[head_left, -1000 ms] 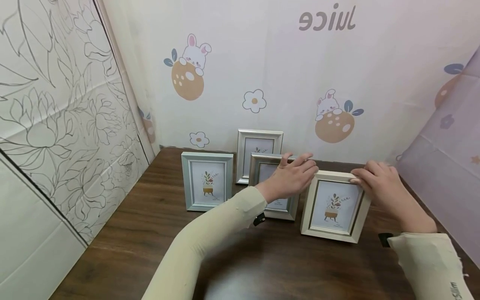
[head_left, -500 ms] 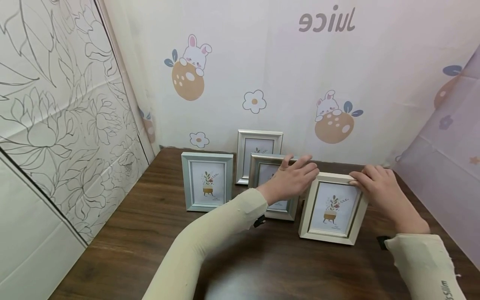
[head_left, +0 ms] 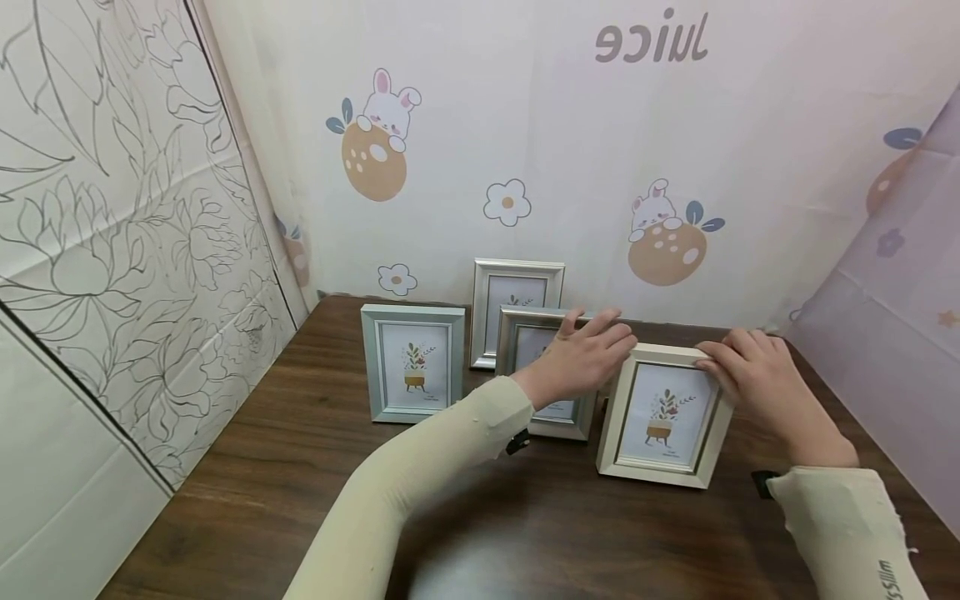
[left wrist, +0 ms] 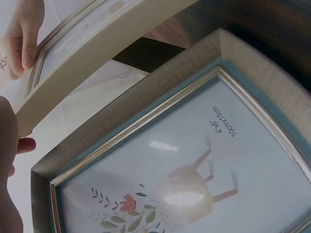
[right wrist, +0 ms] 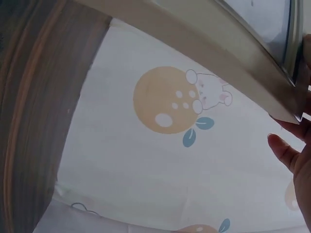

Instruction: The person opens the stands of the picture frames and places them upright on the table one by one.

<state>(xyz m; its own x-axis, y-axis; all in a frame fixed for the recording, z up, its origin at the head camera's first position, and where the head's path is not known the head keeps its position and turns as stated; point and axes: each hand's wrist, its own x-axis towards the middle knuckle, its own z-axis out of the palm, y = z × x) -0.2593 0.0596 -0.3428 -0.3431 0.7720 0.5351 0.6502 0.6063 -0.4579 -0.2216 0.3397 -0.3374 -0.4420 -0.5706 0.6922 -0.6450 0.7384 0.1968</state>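
In the head view, a cream picture frame [head_left: 664, 416] stands upright at the right of a row of frames. My right hand [head_left: 757, 379] pinches its top right corner, thumb in front. My left hand [head_left: 581, 358] holds its top left corner; in the left wrist view a fingertip [left wrist: 26, 144] shows right at that corner. Behind the left hand and partly hidden by it stands a bronze-grey picture frame [head_left: 551, 429] with a blue-green inner edge. In the right wrist view, the edge of the cream frame [right wrist: 209, 53] crosses above the right hand [right wrist: 299, 155].
A pale green-blue picture frame [head_left: 415, 412] stands to the left, and a silver-white picture frame [head_left: 519, 268] stands behind, near the wall. All are on a dark wooden table [head_left: 300, 500]. A printed cloth [head_left: 517, 125] hangs at the back; a flower-patterned panel [head_left: 150, 250] borders the left.
The cream picture frame has shifted slightly left and turned a little, with the right hand moving along on its corner. The left hand and the other frames have stayed nearly still.
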